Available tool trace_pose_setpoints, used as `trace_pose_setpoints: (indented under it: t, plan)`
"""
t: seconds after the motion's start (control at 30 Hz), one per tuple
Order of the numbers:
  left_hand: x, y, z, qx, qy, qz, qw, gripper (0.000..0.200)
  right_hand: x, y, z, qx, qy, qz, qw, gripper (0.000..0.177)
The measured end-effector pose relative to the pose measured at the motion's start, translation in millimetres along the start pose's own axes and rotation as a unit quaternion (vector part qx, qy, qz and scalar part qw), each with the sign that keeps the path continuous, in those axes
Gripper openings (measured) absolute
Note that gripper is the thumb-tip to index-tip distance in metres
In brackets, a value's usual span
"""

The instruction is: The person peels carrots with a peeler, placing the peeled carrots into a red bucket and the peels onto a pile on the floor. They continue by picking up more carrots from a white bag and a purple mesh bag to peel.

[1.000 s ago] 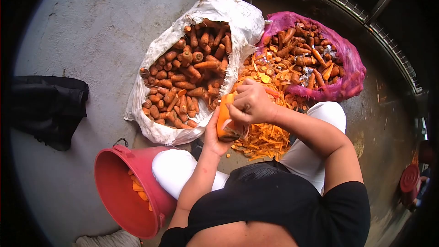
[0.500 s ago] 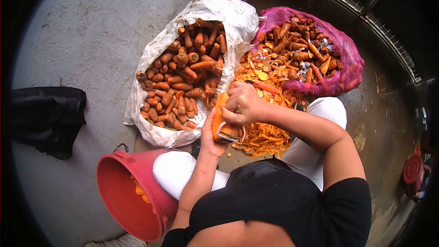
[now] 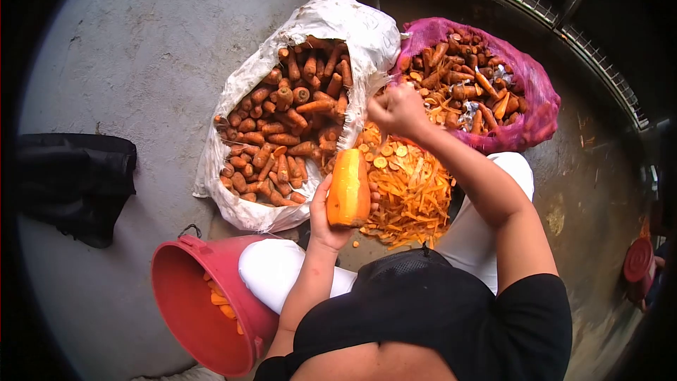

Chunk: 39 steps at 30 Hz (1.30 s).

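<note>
My left hand (image 3: 331, 219) is wrapped round a thick, peeled carrot (image 3: 348, 187), held upright, its smooth orange side facing up. Farther out, over the peelings, my right hand (image 3: 400, 109) is closed in a fist, apart from the carrot. The peeler it held a moment ago is mostly hidden now. Beneath the hands lies a heap of carrot peelings (image 3: 416, 201) with cut carrot ends (image 3: 381, 162) on it. Unpeeled carrots fill a white sack (image 3: 360, 25) lying open in front of my left hand.
A purple mesh sack (image 3: 539, 92) at the far right holds carrots and scraps. The red bucket (image 3: 190, 310) lies tipped by my left knee, with some peeled pieces inside. Black cloth (image 3: 77, 183) is at the left; a red container (image 3: 638, 261) stands far right.
My right hand has moved up and away from the carrot, taking the peeler off its surface. The carrot now shows more of its peeled side in my left hand.
</note>
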State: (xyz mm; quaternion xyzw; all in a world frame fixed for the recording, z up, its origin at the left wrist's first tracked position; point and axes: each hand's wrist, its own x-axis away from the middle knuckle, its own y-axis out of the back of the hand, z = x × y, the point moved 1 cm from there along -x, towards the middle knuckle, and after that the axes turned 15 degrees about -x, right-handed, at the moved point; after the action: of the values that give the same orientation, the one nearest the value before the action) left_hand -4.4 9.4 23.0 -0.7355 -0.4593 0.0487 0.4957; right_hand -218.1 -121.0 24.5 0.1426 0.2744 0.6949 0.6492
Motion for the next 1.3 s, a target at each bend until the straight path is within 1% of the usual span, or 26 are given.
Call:
trace_pose_setpoints:
  t: [0.03, 0.07, 0.13, 0.17, 0.2, 0.27, 0.4, 0.5, 0.6, 0.63, 0.67, 0.7, 0.73, 0.77, 0.8, 0.87, 0.93, 0.97, 1.0, 1.03, 1.07, 1.13, 1.2, 1.27, 1.3]
  plan:
    - [-2.7, 0.8, -0.2, 0.008, -0.002, -0.004, 1.000, 0.056, 10.4, -0.4, 12.5, -0.032, 0.115, -0.022, 0.993, 0.039]
    - [-5.1, 0.7, -0.2, 0.019, -0.008, -0.012, 1.000, 0.056, 23.2, -0.8, 25.0, -0.064, 0.229, -0.042, 0.970, 0.037]
    - [-8.0, 1.7, 2.5, 0.041, -0.017, -0.034, 0.998, 0.055, 45.6, -0.5, 51.5, -0.081, 0.278, -0.026, 0.957, 0.035]
    - [-11.2, 6.0, 5.4, 0.020, -0.001, -0.053, 0.998, 0.053, 53.8, -0.6, 59.5, -0.073, 0.288, 0.025, 0.955, 0.033]
    - [-11.8, 4.7, 6.4, 0.010, 0.004, -0.069, 0.998, 0.053, 58.5, -1.7, 65.9, -0.101, 0.348, 0.021, 0.932, 0.037]
    - [-13.2, 0.4, 9.4, -0.012, 0.017, -0.097, 0.995, 0.051, 67.1, -2.9, 71.1, -0.089, 0.367, 0.029, 0.925, 0.037]
    - [-11.8, -3.3, 15.0, 0.001, 0.059, -0.086, 0.995, 0.049, 73.6, -5.3, 67.6, -0.076, 0.380, 0.048, 0.921, 0.038]
    - [-8.2, -3.7, 20.3, -0.016, 0.047, -0.063, 0.997, 0.049, 77.5, -8.5, 69.4, -0.075, 0.386, 0.048, 0.918, 0.037]
    - [-8.3, -2.6, 17.2, -0.037, 0.042, -0.080, 0.995, 0.049, 73.1, -10.5, 63.4, -0.086, 0.383, 0.034, 0.919, 0.037]
    - [-7.2, -10.3, 11.6, -0.048, 0.028, -0.109, 0.992, 0.049, 65.2, -6.1, 62.9, -0.072, 0.383, 0.036, 0.920, 0.037]
    - [-4.4, -8.3, 9.8, -0.059, 0.023, -0.095, 0.994, 0.048, 53.3, -3.3, 56.7, -0.027, 0.369, -0.040, 0.928, 0.037]
    - [1.1, -4.9, 7.8, -0.070, 0.018, -0.080, 0.994, 0.048, 30.3, -1.6, 30.6, 0.056, 0.354, -0.115, 0.926, 0.038]
    - [5.0, -3.8, 7.3, -0.081, 0.012, -0.065, 0.995, 0.048, 4.1, 7.4, 3.8, 0.184, 0.328, -0.146, 0.915, 0.038]
    - [11.2, -16.5, 4.1, -0.078, 0.020, -0.039, 0.996, 0.049, -11.1, 18.2, -20.2, 0.159, 0.282, -0.161, 0.932, 0.040]
    - [8.8, -17.8, 2.8, -0.079, 0.015, -0.022, 0.997, 0.050, -13.9, 28.7, -29.5, 0.177, 0.110, -0.124, 0.970, 0.042]
    - [6.7, -13.9, 3.0, -0.076, 0.002, 0.006, 0.997, 0.052, -15.3, 25.1, -35.9, 0.216, 0.081, -0.118, 0.966, 0.042]
    - [2.9, -2.5, 3.4, -0.058, -0.001, -0.045, 0.997, 0.051, -1.5, 11.0, -2.9, 0.099, 0.060, -0.100, 0.988, 0.046]
    - [1.0, -0.2, 3.3, -0.050, -0.006, -0.068, 0.996, 0.051, 4.4, -0.9, -1.1, 0.099, 0.079, -0.063, 0.990, 0.045]
    - [-1.3, 3.4, 2.8, -0.043, -0.010, -0.091, 0.995, 0.050, 18.6, -2.0, 20.1, 0.020, 0.118, -0.053, 0.991, 0.043]
    - [-5.2, 8.1, 1.6, -0.045, 0.001, -0.079, 0.996, 0.051, 27.4, -10.5, 30.2, 0.013, 0.209, -0.080, 0.974, 0.040]
    - [-7.8, 10.5, 2.8, -0.028, 0.005, -0.104, 0.994, 0.051, 38.9, -15.4, 38.5, -0.038, 0.241, -0.069, 0.967, 0.035]
    - [-10.7, 1.6, 4.5, 0.008, 0.016, -0.154, 0.988, 0.051, 56.9, -16.9, 58.8, -0.066, 0.305, -0.029, 0.950, 0.033]
    - [-11.5, 6.3, 7.5, -0.007, 0.045, -0.143, 0.989, 0.054, 66.9, -15.5, 71.0, -0.079, 0.341, 0.021, 0.937, 0.034]
    - [-11.1, 1.1, 9.3, -0.003, 0.066, -0.115, 0.991, 0.056, 71.3, -16.8, 73.2, -0.070, 0.362, 0.030, 0.929, 0.036]
    - [-11.9, 0.7, 10.8, -0.020, 0.067, -0.127, 0.989, 0.056, 72.3, -18.2, 72.8, -0.069, 0.365, 0.033, 0.928, 0.036]
